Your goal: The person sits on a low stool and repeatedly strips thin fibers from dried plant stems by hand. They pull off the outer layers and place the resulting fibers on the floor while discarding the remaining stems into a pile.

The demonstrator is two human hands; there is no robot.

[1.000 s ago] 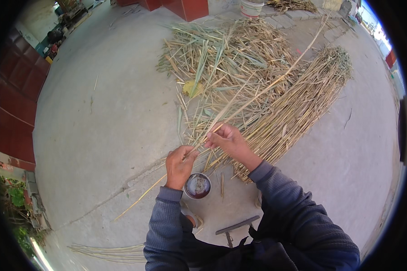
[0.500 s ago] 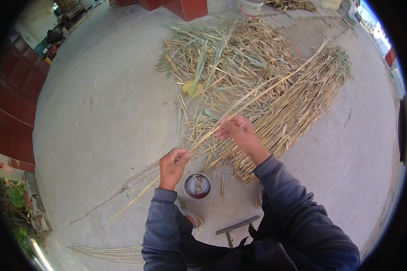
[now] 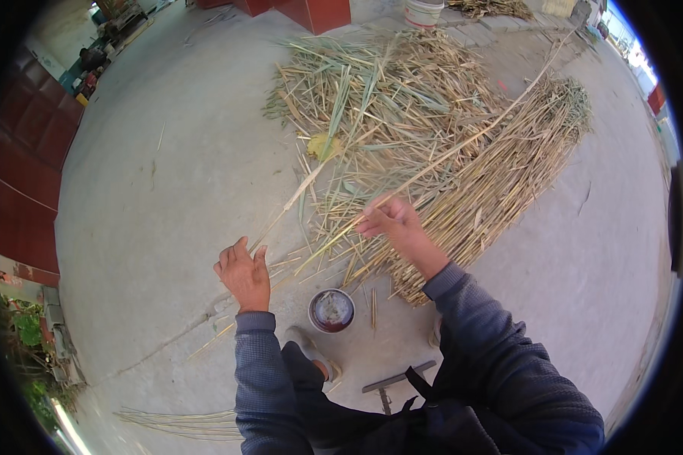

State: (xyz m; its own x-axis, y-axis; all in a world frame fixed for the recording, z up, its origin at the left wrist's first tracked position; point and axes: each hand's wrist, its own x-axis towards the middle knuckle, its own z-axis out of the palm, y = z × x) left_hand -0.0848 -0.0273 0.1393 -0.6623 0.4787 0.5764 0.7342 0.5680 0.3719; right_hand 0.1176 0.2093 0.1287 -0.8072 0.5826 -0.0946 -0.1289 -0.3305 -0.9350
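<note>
A long dry reed stalk (image 3: pixel 451 152) is pinched in my right hand (image 3: pixel 395 227). It runs from the far upper right down past my fingers, with its pale yellow near end angled to the lower left. My left hand (image 3: pixel 244 279) is farther left above the concrete, fingers spread. A thin, straw-coloured leaf strip (image 3: pixel 302 189) slants from beside its thumb and forefinger up to the right; its far end overlaps a yellow leaf (image 3: pixel 324 148). Below and between my hands stands a round container (image 3: pixel 332 311) with greyish contents.
A large bundle of reed stalks (image 3: pixel 501 182) lies to the right. Loose stripped leaves (image 3: pixel 402 91) are heaped beyond my hands. A white bucket (image 3: pixel 423 14) stands at the back. Several peeled stalks (image 3: pixel 182 425) lie at lower left, and a dark bar (image 3: pixel 398 377) is near my feet.
My left hand has moved left and its fingers have spread. The leaf strip has come away from the stalk to the left. My right hand still grips the stalk in nearly the same place.
</note>
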